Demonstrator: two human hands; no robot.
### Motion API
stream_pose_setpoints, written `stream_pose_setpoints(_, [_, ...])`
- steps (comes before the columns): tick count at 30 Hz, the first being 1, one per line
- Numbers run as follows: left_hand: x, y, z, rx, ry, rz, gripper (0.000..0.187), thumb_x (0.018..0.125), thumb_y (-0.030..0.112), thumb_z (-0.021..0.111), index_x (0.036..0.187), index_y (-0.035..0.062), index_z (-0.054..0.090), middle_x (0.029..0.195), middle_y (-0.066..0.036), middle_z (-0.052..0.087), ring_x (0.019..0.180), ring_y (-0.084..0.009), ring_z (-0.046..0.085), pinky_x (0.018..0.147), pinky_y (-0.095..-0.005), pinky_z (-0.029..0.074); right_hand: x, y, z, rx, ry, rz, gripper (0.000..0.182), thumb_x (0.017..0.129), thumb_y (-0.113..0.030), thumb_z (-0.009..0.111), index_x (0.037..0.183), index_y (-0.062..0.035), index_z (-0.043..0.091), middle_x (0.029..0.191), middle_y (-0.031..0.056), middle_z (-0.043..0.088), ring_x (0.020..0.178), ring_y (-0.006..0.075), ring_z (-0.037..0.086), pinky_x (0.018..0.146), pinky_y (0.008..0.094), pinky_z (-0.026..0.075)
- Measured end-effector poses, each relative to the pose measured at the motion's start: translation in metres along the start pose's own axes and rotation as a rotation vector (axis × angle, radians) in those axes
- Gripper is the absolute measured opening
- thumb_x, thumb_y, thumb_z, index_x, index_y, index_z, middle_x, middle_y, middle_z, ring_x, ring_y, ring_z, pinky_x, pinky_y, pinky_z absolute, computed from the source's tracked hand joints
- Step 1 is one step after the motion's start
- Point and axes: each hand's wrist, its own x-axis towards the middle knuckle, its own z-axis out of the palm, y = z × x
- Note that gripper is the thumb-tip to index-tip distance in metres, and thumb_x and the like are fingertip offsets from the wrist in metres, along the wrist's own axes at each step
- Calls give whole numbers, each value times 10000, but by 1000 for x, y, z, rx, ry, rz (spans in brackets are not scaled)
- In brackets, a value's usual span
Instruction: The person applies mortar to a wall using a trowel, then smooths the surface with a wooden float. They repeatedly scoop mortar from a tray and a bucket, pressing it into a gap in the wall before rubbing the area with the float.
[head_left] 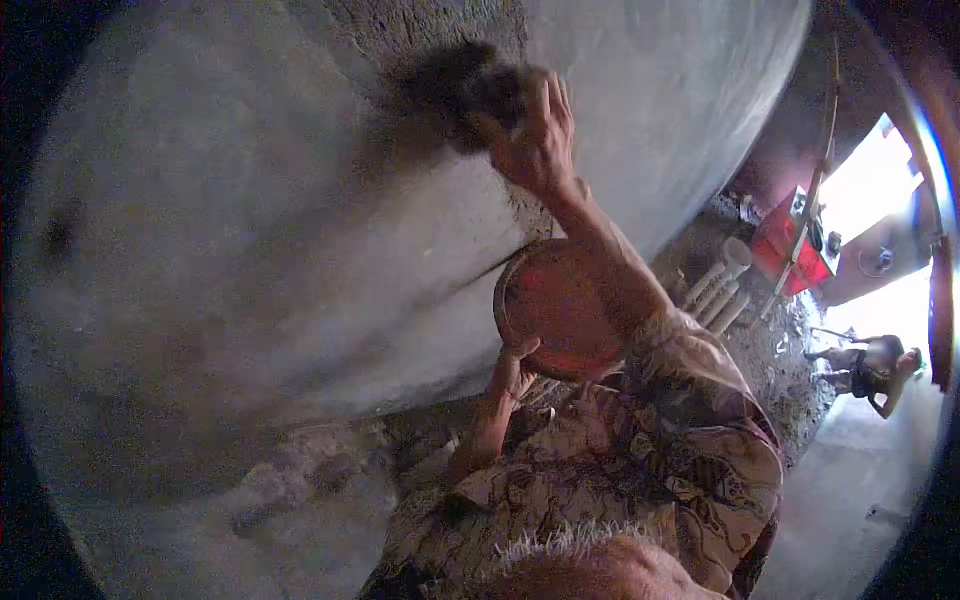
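My left hand (515,370) grips the rim of a round, reddish shallow pan (560,310), held near my chest, with the thumb over its edge. My right hand (540,140) reaches up past the pan to the grey wall (420,230). Its fingers are closed round a dark lump (487,100) against the wall; blur and shadow hide what it is made of. Around and above the lump, the wall has a rough, darker patch (430,25), while the surface on both sides looks smooth.
Pale pipe-like pieces (715,298) lie on the rubble-strewn floor at the right, near a red box (790,243) with a long pole (808,215) across it. Another person (868,370) stands by the bright opening. Rough, lumpy material (300,480) lies at the wall's foot.
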Motion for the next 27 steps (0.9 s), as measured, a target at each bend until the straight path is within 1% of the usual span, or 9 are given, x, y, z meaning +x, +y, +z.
stream_pose_setpoints(1, [-1, 9, 12, -377, 111, -299, 516, 799, 105, 699, 1252, -2, 477, 1170, -117, 564, 1037, -262, 585, 860, -390, 539, -18, 6, 1, 3, -30, 59, 495, 788, -291, 720, 1109, 9, 492, 995, 195, 534, 919, 409, 514, 792, 464, 442])
stream_pose_setpoints(3, [-7, 25, 29, -398, 70, -177, 496, 789, 115, 706, 1227, 12, 498, 1125, -87, 587, 976, -248, 610, 834, -390, 547, -68, 22, 2, -14, -67, 146, 513, 784, -296, 728, 1125, 4, 490, 1023, 199, 540, 940, 406, 525, 806, 460, 449])
stream_pose_setpoints(5, [-15, 30, 29, -112, -48, -47, 509, 787, 110, 709, 1238, 17, 491, 1138, -76, 584, 1003, -248, 604, 878, -393, 530, -113, 35, -6, -23, -70, 157, 524, 778, -294, 737, 1135, -1, 490, 1038, 199, 542, 951, 404, 531, 812, 456, 454])
stream_pose_setpoints(7, [-15, 49, 43, -251, 34, -128, 510, 784, 104, 711, 1236, 19, 491, 1143, -77, 584, 1018, -252, 601, 900, -399, 520, -136, 45, -7, 15, -111, 248, 540, 759, -283, 761, 1144, -15, 494, 1065, 200, 545, 956, 400, 548, 814, 450, 465])
stream_pose_setpoints(11, [5, 2, -1, -390, 10, -329, 505, 788, 70, 707, 1239, 30, 485, 1178, -91, 579, 1068, -269, 589, 955, -411, 492, -39, -7, -14, 13, -7, 6, 532, 744, -231, 752, 1159, -21, 494, 1081, 197, 536, 964, 399, 533, 824, 455, 460])
stream_pose_setpoints(16, [-9, 33, 33, -458, -23, -208, 455, 808, 56, 686, 1221, 38, 495, 1179, -98, 580, 1062, -268, 589, 958, -406, 490, 93, -57, -6, 74, 36, -116, 489, 762, -214, 724, 1136, -2, 491, 1040, 205, 528, 946, 409, 525, 796, 470, 457])
stream_pose_setpoints(19, [-5, 26, 27, -460, -16, -196, 441, 813, 59, 684, 1213, 38, 501, 1167, -96, 584, 1052, -263, 592, 957, -408, 490, 102, -48, 8, 41, 77, -222, 467, 762, -206, 713, 1119, 3, 495, 1023, 206, 527, 940, 414, 516, 794, 477, 450])
stream_pose_setpoints(23, [3, 4, 8, -487, 32, -271, 471, 815, 69, 684, 1237, 33, 479, 1218, -109, 560, 1064, -267, 585, 957, -431, 491, 36, -21, 9, 3, 10, -208, 483, 726, -224, 735, 1089, 4, 512, 974, 201, 540, 923, 420, 515, 802, 482, 442])
stream_pose_setpoints(27, [-3, 17, 14, -441, 8, -321, 523, 815, 72, 682, 1277, 22, 441, 1263, -128, 528, 1089, -278, 575, 956, -440, 492, -65, 7, -5, -30, -113, 33, 483, 747, -214, 720, 1118, 11, 507, 1007, 204, 528, 928, 422, 505, 796, 475, 442])
